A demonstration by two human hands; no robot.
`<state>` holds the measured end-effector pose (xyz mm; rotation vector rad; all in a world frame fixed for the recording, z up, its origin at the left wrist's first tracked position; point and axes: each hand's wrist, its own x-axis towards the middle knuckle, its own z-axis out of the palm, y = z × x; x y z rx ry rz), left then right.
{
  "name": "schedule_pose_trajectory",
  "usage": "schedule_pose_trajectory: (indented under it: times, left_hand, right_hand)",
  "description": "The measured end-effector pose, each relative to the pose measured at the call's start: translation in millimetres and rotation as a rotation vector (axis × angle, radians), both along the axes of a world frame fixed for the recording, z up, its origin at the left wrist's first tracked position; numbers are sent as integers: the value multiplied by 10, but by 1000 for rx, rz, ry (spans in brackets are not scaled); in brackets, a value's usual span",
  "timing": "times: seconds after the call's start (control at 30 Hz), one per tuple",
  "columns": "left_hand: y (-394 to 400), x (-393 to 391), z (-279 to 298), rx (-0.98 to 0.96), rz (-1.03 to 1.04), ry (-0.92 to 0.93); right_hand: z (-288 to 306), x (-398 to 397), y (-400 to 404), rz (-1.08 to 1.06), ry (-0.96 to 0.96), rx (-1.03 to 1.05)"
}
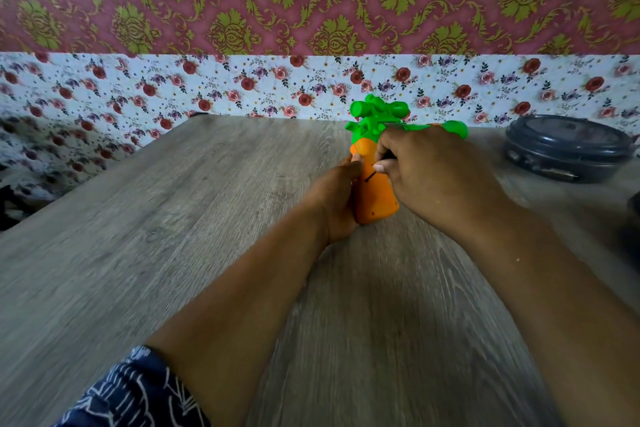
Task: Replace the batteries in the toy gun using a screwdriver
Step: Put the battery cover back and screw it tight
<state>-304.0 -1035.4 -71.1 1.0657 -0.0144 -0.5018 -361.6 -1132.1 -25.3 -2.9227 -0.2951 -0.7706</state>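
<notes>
An orange and green toy gun (375,194) stands over the wooden table, its orange grip toward me and its green top (377,111) toward the wall. My left hand (337,198) wraps the grip from the left and below. My right hand (433,170) comes over from the right, fingers pinched on a small screwdriver (372,176). Only its thin dark shaft shows, with the tip touching the orange grip. The handle is hidden inside my fingers. No batteries are visible.
A dark grey round lidded container (568,149) sits at the right back of the table (173,236). A dark object (635,204) shows at the right edge. A flowered wall runs behind the table, and the table's left edge slants toward me.
</notes>
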Motion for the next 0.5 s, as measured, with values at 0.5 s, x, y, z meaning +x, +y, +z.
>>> schedule_pose_trajectory:
  times: [0.5]
  left_hand:
    - [-76, -34, -3, 23, 66, -27]
  right_hand:
    - [20, -62, 84, -99, -101, -149]
